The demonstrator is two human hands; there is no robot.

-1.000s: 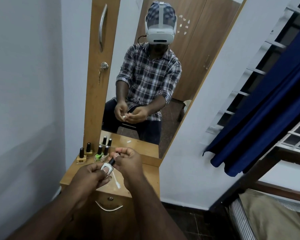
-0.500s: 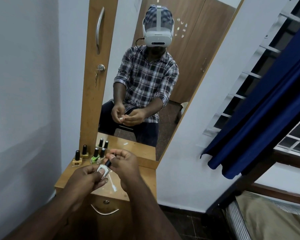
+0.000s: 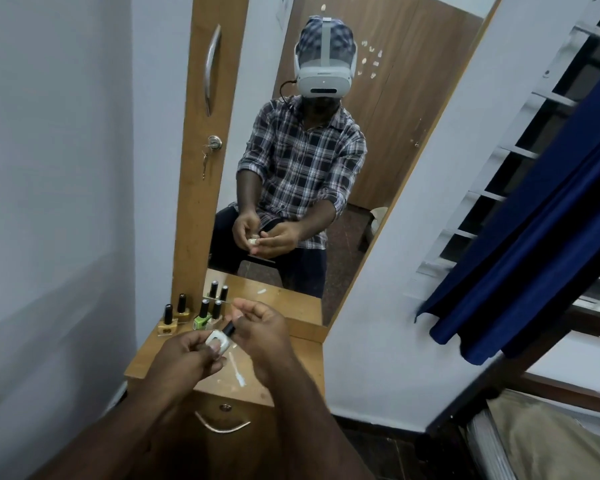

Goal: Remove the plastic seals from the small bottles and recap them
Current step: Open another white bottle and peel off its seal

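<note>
A person sits at a narrow wooden dressing desk (image 3: 174,362) with a tall mirror (image 3: 326,168) rising from its back edge. Both bare hands are raised above the middle of the desk, close together. The left hand (image 3: 184,355) has its fingers curled around a small white glass bottle (image 3: 218,341), tilted so that its black cap (image 3: 228,329) points up and to the right. The right hand (image 3: 260,327) pinches that cap between thumb and fingertips, with the other fingers bent loosely above it. Whether a plastic seal is on the bottle I cannot tell. At the desk's back left corner stand four more small bottles with black caps: two golden yellow ones (image 3: 168,325) nearest the left edge, then a bright green one (image 3: 201,318) and a pale one (image 3: 216,311) just beside the mirror. A thin white strip (image 3: 237,370) lies flat on the desk near its front edge, under the hands. A curved metal drawer handle (image 3: 222,426) sits below the desktop.
</note>
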